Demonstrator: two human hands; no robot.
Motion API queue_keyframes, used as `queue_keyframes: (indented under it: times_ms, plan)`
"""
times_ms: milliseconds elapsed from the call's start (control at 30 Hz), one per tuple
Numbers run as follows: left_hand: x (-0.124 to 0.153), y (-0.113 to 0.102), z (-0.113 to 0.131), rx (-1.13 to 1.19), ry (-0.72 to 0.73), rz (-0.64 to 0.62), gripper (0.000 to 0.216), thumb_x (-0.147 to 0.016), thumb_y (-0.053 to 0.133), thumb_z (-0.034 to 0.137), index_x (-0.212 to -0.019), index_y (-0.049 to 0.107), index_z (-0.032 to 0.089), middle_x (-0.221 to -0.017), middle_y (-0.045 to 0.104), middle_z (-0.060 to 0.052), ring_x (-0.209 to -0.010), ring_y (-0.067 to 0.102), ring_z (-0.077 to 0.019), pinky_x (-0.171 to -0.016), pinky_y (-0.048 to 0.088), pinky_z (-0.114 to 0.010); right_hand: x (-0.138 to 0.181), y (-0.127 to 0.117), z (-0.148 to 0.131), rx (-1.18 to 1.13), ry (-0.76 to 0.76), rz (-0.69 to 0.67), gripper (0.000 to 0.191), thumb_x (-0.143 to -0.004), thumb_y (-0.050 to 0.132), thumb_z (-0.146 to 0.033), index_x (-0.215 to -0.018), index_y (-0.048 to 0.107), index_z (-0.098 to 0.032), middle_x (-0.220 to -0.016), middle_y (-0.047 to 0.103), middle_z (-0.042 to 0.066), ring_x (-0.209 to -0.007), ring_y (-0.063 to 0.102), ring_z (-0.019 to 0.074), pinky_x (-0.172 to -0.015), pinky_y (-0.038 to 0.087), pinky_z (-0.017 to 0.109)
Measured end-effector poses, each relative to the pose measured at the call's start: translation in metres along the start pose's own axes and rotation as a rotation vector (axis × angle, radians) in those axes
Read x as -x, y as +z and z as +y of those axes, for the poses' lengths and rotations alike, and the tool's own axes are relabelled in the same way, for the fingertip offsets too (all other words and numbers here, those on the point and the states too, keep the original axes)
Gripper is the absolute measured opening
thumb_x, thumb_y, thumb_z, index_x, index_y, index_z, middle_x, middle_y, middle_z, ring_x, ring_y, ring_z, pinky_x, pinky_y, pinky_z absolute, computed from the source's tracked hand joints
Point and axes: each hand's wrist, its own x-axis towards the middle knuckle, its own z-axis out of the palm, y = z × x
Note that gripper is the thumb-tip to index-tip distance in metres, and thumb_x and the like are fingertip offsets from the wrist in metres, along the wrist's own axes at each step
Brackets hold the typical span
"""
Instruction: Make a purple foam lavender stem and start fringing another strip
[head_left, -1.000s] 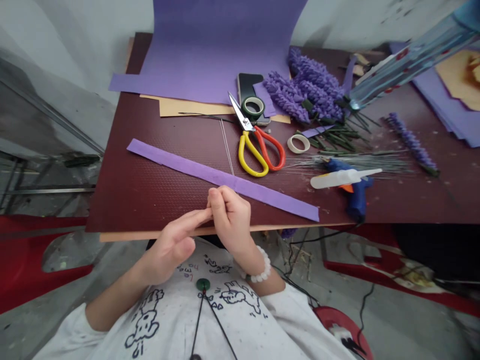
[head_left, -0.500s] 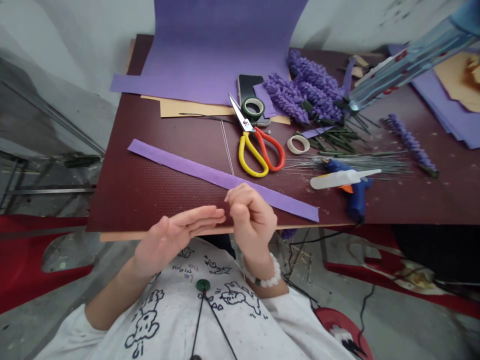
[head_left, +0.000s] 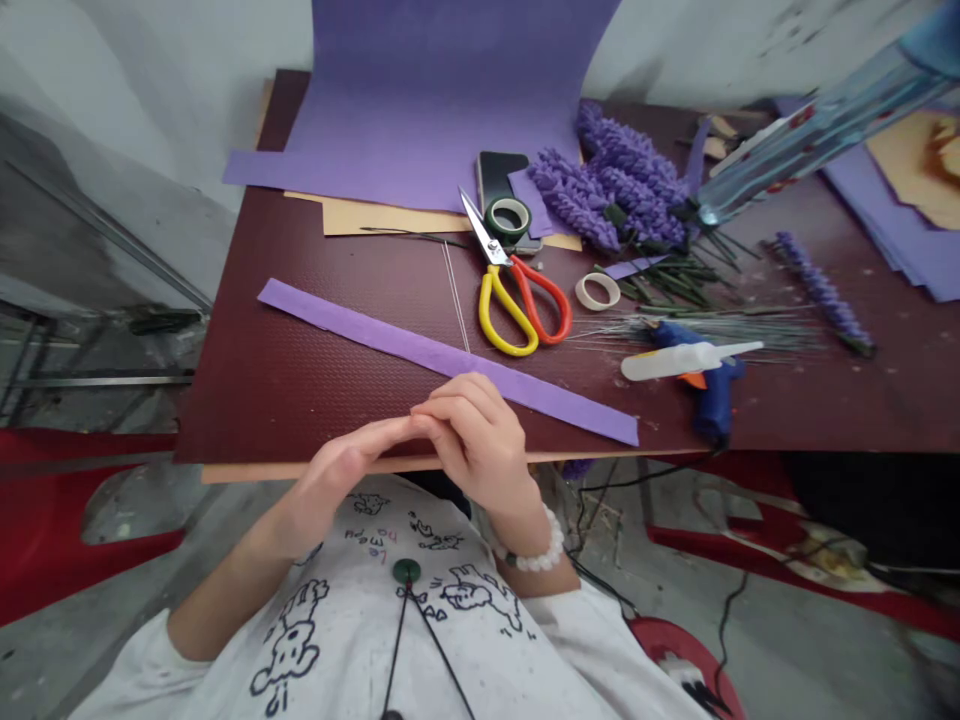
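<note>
My left hand hovers at the front edge of the dark red table, fingers stretched out and pointing right. My right hand, with a white bead bracelet, is curled, and its fingertips pinch at the left hand's fingertips. Whatever lies between them is too small to see. Just beyond both hands a long purple foam strip lies slantwise on the table, and a thin wire crosses it.
Yellow-and-orange scissors, a green tape roll on a phone, a white tape roll, a blue glue gun, purple foam flowers and wire stems sit to the right. A large purple sheet stands at the back.
My right hand pulled away to the right as a fist half a second ago, then came back onto the left fingertips. The left hand stayed stretched out.
</note>
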Motion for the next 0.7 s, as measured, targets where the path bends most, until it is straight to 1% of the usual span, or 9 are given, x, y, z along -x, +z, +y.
queue_keyframes:
  times_ms: [100, 167, 200, 300, 367, 400, 467, 533, 700]
  plan:
    - [-0.002, 0.001, 0.001, -0.359, 0.063, 0.060, 0.038, -0.093, 0.043, 0.041, -0.120, 0.061, 0.020, -0.124, 0.063, -0.008, -0.119, 0.054, -0.0200, -0.104, 0.041, -0.034, -0.003, 0.001, 0.003, 0.062, 0.044, -0.009, 0.011, -0.091, 0.047, -0.015, -0.081, 0.050, -0.020, -0.074, 0.056, 0.003, -0.074, 0.049, 0.0148, -0.069, 0.043, 0.031]
    - [-0.006, 0.003, 0.004, -0.500, 0.068, 0.145, 0.025, -0.092, 0.047, 0.035, -0.102, 0.064, 0.018, -0.104, 0.067, -0.006, -0.099, 0.060, -0.0166, -0.088, 0.047, -0.029, -0.001, -0.001, 0.005, 0.073, 0.140, 0.050, 0.016, -0.093, 0.043, -0.015, -0.078, 0.045, -0.021, -0.073, 0.051, 0.001, -0.071, 0.046, 0.0131, -0.067, 0.040, 0.028]
    - [-0.008, 0.004, 0.005, -0.553, 0.060, 0.205, 0.022, -0.093, 0.046, 0.032, -0.090, 0.062, 0.018, -0.090, 0.065, -0.004, -0.085, 0.060, -0.0139, -0.079, 0.048, -0.027, 0.000, -0.004, 0.007, 0.074, 0.196, 0.080, 0.019, -0.094, 0.042, -0.015, -0.076, 0.043, -0.021, -0.071, 0.047, 0.000, -0.069, 0.044, 0.0119, -0.065, 0.039, 0.027]
    - [-0.013, 0.001, 0.006, -0.669, 0.046, 0.356, 0.030, -0.095, 0.038, 0.028, -0.067, 0.045, 0.019, -0.064, 0.046, 0.002, -0.060, 0.044, -0.0095, -0.059, 0.039, -0.024, 0.010, -0.016, 0.010, 0.065, 0.305, 0.109, 0.030, -0.093, 0.045, -0.016, -0.066, 0.034, -0.021, -0.063, 0.036, -0.004, -0.059, 0.036, 0.0091, -0.058, 0.032, 0.025]
    - [-0.015, -0.003, 0.005, -0.740, 0.060, 0.405, 0.035, -0.095, 0.037, 0.028, -0.061, 0.037, 0.019, -0.058, 0.037, 0.004, -0.054, 0.036, -0.0087, -0.054, 0.033, -0.024, 0.020, -0.027, 0.011, 0.050, 0.326, 0.101, 0.037, -0.090, 0.053, -0.017, -0.061, 0.030, -0.020, -0.058, 0.031, -0.006, -0.055, 0.032, 0.0082, -0.055, 0.030, 0.025]
    - [-0.016, -0.006, 0.005, -0.766, 0.072, 0.418, 0.036, -0.094, 0.038, 0.028, -0.059, 0.037, 0.019, -0.056, 0.036, 0.004, -0.053, 0.036, -0.0083, -0.054, 0.033, -0.024, 0.026, -0.033, 0.011, 0.044, 0.337, 0.096, 0.038, -0.089, 0.055, -0.018, -0.060, 0.031, -0.020, -0.057, 0.033, -0.006, -0.055, 0.032, 0.0081, -0.055, 0.030, 0.025]
    - [-0.018, -0.011, 0.005, -0.777, 0.087, 0.426, 0.035, -0.093, 0.041, 0.027, -0.060, 0.042, 0.018, -0.057, 0.043, 0.004, -0.054, 0.041, -0.0079, -0.056, 0.035, -0.024, 0.039, -0.043, 0.012, 0.034, 0.377, 0.073, 0.031, -0.090, 0.053, -0.018, -0.063, 0.038, -0.020, -0.061, 0.040, -0.004, -0.058, 0.039, 0.0087, -0.057, 0.033, 0.025]
    - [-0.020, -0.016, 0.005, -0.737, 0.085, 0.431, 0.028, -0.093, 0.043, 0.026, -0.067, 0.051, 0.017, -0.064, 0.052, 0.002, -0.061, 0.049, -0.0085, -0.061, 0.039, -0.023, 0.055, -0.052, 0.013, 0.017, 0.424, 0.051, 0.022, -0.093, 0.047, -0.019, -0.071, 0.045, -0.021, -0.069, 0.049, -0.002, -0.066, 0.048, 0.0104, -0.063, 0.038, 0.025]
    - [-0.026, -0.024, 0.000, -0.558, 0.017, 0.483, 0.013, -0.089, 0.051, 0.028, -0.091, 0.059, 0.018, -0.080, 0.062, -0.001, -0.070, 0.058, -0.0103, -0.069, 0.048, -0.024, 0.095, -0.067, 0.018, 0.081, 0.521, 0.112, 0.017, -0.094, 0.043, -0.022, -0.078, 0.050, -0.022, -0.077, 0.056, 0.000, -0.075, 0.055, 0.0123, -0.069, 0.044, 0.026]
